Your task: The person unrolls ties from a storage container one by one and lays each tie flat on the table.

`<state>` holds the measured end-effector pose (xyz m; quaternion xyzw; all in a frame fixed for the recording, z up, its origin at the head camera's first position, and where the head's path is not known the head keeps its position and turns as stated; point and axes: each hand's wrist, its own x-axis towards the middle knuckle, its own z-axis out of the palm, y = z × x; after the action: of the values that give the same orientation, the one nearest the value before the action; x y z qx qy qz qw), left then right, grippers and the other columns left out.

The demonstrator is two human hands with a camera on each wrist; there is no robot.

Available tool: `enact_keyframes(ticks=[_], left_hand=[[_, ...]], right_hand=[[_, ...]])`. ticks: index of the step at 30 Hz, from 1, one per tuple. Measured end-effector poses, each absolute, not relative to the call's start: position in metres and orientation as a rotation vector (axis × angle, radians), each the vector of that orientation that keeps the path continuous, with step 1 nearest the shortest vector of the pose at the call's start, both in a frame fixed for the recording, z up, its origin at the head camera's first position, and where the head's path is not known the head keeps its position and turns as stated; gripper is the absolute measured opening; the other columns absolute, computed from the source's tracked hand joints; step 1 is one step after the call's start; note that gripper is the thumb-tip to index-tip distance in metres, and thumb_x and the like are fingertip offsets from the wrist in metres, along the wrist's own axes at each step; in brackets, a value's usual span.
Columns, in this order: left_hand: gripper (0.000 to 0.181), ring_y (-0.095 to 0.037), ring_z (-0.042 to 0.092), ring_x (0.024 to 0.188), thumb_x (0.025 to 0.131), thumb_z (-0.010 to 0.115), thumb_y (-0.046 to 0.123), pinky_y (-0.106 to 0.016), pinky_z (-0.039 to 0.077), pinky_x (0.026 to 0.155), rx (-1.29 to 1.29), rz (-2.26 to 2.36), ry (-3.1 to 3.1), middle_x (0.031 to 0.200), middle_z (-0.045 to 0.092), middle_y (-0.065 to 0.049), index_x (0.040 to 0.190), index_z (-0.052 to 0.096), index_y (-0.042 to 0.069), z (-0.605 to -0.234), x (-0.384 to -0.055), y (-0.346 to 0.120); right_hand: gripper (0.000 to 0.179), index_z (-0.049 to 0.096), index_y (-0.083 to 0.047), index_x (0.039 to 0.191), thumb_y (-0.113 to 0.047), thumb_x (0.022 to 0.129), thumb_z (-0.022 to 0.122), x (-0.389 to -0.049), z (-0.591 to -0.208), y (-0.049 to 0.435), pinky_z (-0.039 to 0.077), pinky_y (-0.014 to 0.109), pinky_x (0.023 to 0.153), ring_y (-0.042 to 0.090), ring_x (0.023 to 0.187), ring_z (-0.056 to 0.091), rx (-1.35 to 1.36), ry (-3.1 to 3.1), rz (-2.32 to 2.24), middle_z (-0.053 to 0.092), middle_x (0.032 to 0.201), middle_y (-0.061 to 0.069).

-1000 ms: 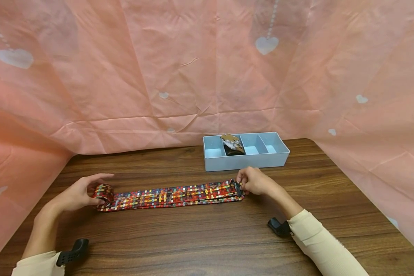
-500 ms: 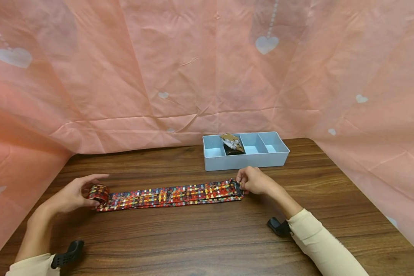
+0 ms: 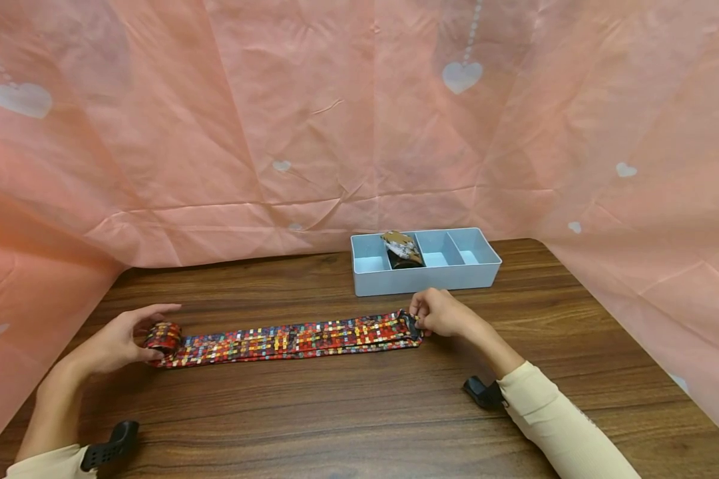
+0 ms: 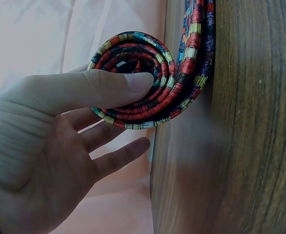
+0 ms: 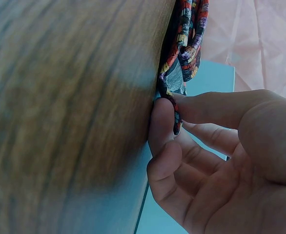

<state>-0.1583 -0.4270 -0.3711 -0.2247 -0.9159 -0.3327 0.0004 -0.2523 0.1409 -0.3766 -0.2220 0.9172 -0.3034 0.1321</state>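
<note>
A necktie (image 3: 287,338) patterned in red, yellow and black mosaic lies across the wooden table, its left end wound into a roll. My left hand (image 3: 116,338) holds this roll (image 4: 167,100) from the side. In the left wrist view my thumb presses on the coil's edge and the lower fingers stand apart from it. At the tie's flat right end, my right hand (image 3: 443,314) pinches the tip (image 5: 176,119) between thumb and index finger. Some dark lining (image 5: 173,78) shows by the pinched tip.
Behind the right hand stands a light blue tray (image 3: 425,282) divided into compartments. One compartment holds a brown, white and black rolled cloth (image 3: 403,249). A pink heart-printed sheet (image 3: 245,166) surrounds the wooden table (image 3: 311,419) at the back and sides.
My left hand and the roll have moved a little to the left, and more of the tie lies flat. The right hand has stayed at its end of the tie.
</note>
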Motion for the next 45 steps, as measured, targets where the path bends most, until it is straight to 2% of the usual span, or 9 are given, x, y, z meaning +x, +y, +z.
enact_keyframes(ticks=[12, 16, 20, 24, 28, 31, 39, 45], left_hand=[[0.08, 0.011, 0.055, 0.104, 0.067, 0.086, -0.013, -0.01, 0.049, 0.082, -0.69, -1.069, -2.847, 0.118, 0.062, -0.03, 0.14, 0.053, -0.007, -0.379, -0.156, -0.433], [0.079, 0.013, 0.052, 0.108, 0.068, 0.087, -0.01, -0.01, 0.046, 0.084, -0.68, -1.039, -2.87, 0.124, 0.061, -0.034, 0.138, 0.051, -0.011, -0.38, -0.156, -0.433], [0.08, 0.014, 0.05, 0.111, 0.067, 0.087, -0.01, -0.011, 0.046, 0.085, -0.68, -1.03, -2.879, 0.128, 0.059, -0.037, 0.139, 0.051, -0.011, -0.381, -0.156, -0.433], [0.08, 0.01, 0.056, 0.106, 0.069, 0.086, -0.013, -0.014, 0.051, 0.08, -0.712, -1.123, -2.863, 0.123, 0.059, -0.038, 0.141, 0.052, -0.005, -0.383, -0.156, -0.431], [0.082, 0.003, 0.062, 0.097, 0.072, 0.083, -0.015, -0.02, 0.056, 0.074, -0.766, -1.232, -2.832, 0.115, 0.061, -0.035, 0.144, 0.054, 0.011, -0.383, -0.157, -0.429], [0.083, 0.003, 0.063, 0.096, 0.073, 0.082, -0.016, -0.02, 0.056, 0.073, -0.776, -1.237, -2.82, 0.113, 0.062, -0.033, 0.144, 0.055, 0.017, -0.383, -0.158, -0.429], [0.077, 0.004, 0.062, 0.096, 0.07, 0.082, -0.018, -0.017, 0.054, 0.075, -0.727, -1.196, -2.825, 0.112, 0.064, -0.032, 0.14, 0.055, 0.0, -0.383, -0.157, -0.429], [0.077, 0.006, 0.062, 0.095, 0.069, 0.083, -0.019, -0.019, 0.055, 0.071, -0.694, -1.162, -2.824, 0.11, 0.065, -0.03, 0.138, 0.052, -0.009, -0.38, -0.156, -0.427]], right_hand=[[0.017, 0.066, -0.005, 0.089, 0.012, 0.086, 0.067, -0.253, -0.377, 0.14, 0.048, 0.03, 0.068, 0.015, 0.057, 0.061, -0.64, 2.669, -0.867, 0.063, 0.065, 0.002], [0.017, 0.066, -0.005, 0.089, 0.012, 0.087, 0.067, -0.253, -0.377, 0.14, 0.048, 0.03, 0.068, 0.015, 0.057, 0.061, -0.633, 2.664, -0.867, 0.063, 0.066, 0.002], [0.017, 0.066, -0.005, 0.089, 0.012, 0.087, 0.068, -0.253, -0.377, 0.14, 0.049, 0.03, 0.068, 0.015, 0.057, 0.062, -0.633, 2.667, -0.865, 0.063, 0.066, 0.002], [0.017, 0.066, -0.005, 0.089, 0.012, 0.086, 0.068, -0.252, -0.376, 0.14, 0.049, 0.03, 0.067, 0.016, 0.057, 0.062, -0.631, 2.669, -0.866, 0.063, 0.066, 0.002], [0.017, 0.066, -0.004, 0.09, 0.012, 0.086, 0.067, -0.252, -0.376, 0.14, 0.049, 0.03, 0.068, 0.015, 0.057, 0.061, -0.632, 2.668, -0.865, 0.063, 0.066, 0.002], [0.017, 0.066, -0.004, 0.09, 0.012, 0.086, 0.068, -0.252, -0.376, 0.14, 0.049, 0.03, 0.068, 0.015, 0.057, 0.061, -0.633, 2.669, -0.862, 0.064, 0.066, 0.002], [0.017, 0.066, -0.004, 0.09, 0.012, 0.086, 0.068, -0.252, -0.377, 0.141, 0.049, 0.031, 0.068, 0.015, 0.056, 0.062, -0.641, 2.67, -0.863, 0.064, 0.066, 0.002], [0.016, 0.066, -0.004, 0.09, 0.012, 0.087, 0.067, -0.253, -0.377, 0.141, 0.049, 0.029, 0.065, 0.015, 0.056, 0.062, -0.635, 2.657, -0.884, 0.064, 0.066, 0.002]])
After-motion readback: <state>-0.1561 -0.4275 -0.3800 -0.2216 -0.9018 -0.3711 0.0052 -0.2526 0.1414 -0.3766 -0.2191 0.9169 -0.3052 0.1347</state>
